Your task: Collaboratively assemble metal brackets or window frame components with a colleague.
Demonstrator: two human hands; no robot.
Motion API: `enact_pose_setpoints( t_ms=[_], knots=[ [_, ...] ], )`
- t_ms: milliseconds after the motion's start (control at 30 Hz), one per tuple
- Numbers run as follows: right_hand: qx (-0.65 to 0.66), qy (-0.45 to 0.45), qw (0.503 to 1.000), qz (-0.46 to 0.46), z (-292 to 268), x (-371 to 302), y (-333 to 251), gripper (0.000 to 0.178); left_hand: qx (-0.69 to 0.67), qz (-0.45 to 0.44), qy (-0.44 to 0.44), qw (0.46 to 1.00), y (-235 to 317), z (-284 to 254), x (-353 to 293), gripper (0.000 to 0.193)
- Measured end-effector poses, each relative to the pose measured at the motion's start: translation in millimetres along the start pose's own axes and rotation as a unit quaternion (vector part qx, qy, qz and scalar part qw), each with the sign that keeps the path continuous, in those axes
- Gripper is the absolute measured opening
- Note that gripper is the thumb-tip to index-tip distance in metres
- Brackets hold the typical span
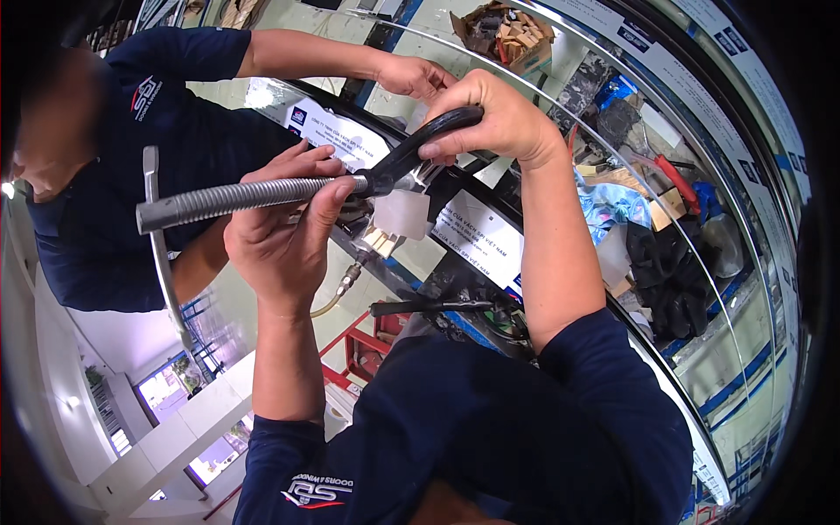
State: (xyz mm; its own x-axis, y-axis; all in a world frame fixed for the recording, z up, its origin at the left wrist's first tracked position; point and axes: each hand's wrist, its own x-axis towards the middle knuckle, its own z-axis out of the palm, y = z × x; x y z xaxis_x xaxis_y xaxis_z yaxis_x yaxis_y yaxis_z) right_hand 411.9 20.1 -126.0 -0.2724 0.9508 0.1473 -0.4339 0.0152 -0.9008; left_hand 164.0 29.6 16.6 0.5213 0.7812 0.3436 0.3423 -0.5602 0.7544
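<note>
A tool with a ribbed silver bar [262, 194] and a black curved handle [420, 144] crosses in front of me; its exact kind I cannot make out. My left hand [284, 241] grips the ribbed bar, thumb on the near side and fingers behind. Around the black handle my right hand [499, 118] is closed. A whitish block [401, 214] shows just under the handle. Past the bar's left end runs a thin curved silver lever [162, 236]; whether it belongs to this tool is unclear. A co-worker's hand [411, 77] is right beside my right hand, its fingertips partly hidden.
Below lie dark frame profiles with white printed film [481, 236]. A hose with a metal coupling [350, 278] hangs below my hands. To the right are black gloves [674, 280], a red-handled tool [678, 184] and blue cloth [608, 206]. A box of wood blocks [516, 39] stands farther off.
</note>
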Motion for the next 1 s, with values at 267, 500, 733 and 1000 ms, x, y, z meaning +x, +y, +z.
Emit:
enact_pose_setpoints(
  t_ms=[267, 500, 733, 1000],
  knots=[
    [-0.131, 0.045, 0.989, -0.042, -8, 0, 4, 0.025, -0.021, -0.067, -0.002, 0.998, -12, 7, 2, 0.031],
    [-0.142, 0.057, 0.987, -0.058, -14, -4, 5, 0.024, -0.115, -0.134, 0.016, 0.984, 10, 21, 9, 0.040],
    [-0.123, 0.055, 0.990, -0.047, -15, -7, 3, 0.025, -0.007, -0.025, -0.022, 0.999, 0, 12, 8, 0.036],
    [-0.088, 0.052, 0.994, -0.031, -12, -10, -2, 0.025, -0.061, -0.064, -0.018, 0.996, 13, 13, 6, 0.036]
  ],
)
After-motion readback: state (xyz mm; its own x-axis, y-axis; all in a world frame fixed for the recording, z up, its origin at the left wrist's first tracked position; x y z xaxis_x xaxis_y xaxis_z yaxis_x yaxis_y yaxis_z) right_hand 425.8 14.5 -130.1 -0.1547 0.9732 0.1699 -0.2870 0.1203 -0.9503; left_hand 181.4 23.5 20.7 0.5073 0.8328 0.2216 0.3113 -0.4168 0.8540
